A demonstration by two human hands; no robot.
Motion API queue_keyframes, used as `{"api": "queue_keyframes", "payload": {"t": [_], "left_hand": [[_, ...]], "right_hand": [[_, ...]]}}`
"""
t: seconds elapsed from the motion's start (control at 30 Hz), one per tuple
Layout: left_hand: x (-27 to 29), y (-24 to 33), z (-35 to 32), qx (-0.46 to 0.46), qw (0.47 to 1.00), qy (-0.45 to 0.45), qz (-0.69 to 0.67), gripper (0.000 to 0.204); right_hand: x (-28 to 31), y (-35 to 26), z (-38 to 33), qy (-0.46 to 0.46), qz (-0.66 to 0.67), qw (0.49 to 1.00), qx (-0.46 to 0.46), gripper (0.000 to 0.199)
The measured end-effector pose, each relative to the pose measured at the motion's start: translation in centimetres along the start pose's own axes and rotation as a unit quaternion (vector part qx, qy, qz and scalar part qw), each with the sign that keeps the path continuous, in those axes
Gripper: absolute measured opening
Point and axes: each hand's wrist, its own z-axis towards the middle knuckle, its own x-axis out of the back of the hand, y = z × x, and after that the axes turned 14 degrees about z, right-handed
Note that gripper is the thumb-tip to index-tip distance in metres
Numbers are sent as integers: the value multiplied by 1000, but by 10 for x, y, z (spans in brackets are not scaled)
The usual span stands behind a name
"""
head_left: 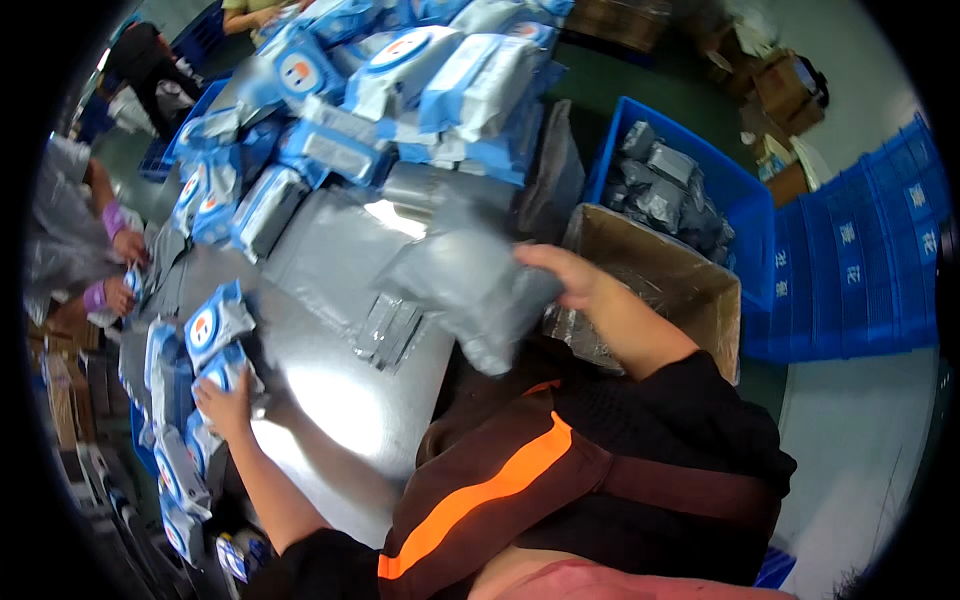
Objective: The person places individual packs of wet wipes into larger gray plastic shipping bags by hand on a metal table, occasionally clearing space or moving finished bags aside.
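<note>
My right hand (562, 272) pinches the edge of a grey plastic mailer bag (475, 290), which hangs over the table's right edge and is smeared by motion. The bag bulges, but its contents are hidden. On the left, my left hand (226, 402) is closed on a blue and white pack of wet wipes (228, 368) at the edge of a group of similar packs. Another wipes pack (217, 322) lies just beyond it. Flat grey mailer bags (330, 262) are spread on the metal table (335, 410) between my hands.
A tall heap of wipes packs (400, 75) covers the table's far side. At the right stand an open cardboard box (690, 300) and a blue crate (755, 225) holding filled grey bags (665, 190). Blue crates (850, 250) stand farther right. Across the table, a co-worker's hands (125, 270) handle a pack.
</note>
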Motion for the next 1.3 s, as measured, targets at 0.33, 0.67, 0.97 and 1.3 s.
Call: {"api": "queue_keyframes", "payload": {"t": [0.33,0.67,0.97,1.3], "left_hand": [[-13,9,-127,-256,919,126,-274,91],[12,65,-230,-221,872,201,-387,101],[4,50,-227,-347,789,159,-481,104],[63,117,-135,-321,784,149,-509,21]], "right_hand": [[150,-85,-38,544,-530,492,425,54],[-176,162,57,-295,-647,669,218,107],[-197,169,46,-241,-699,636,222,107],[-119,18,78,-254,-214,939,94,101]]}}
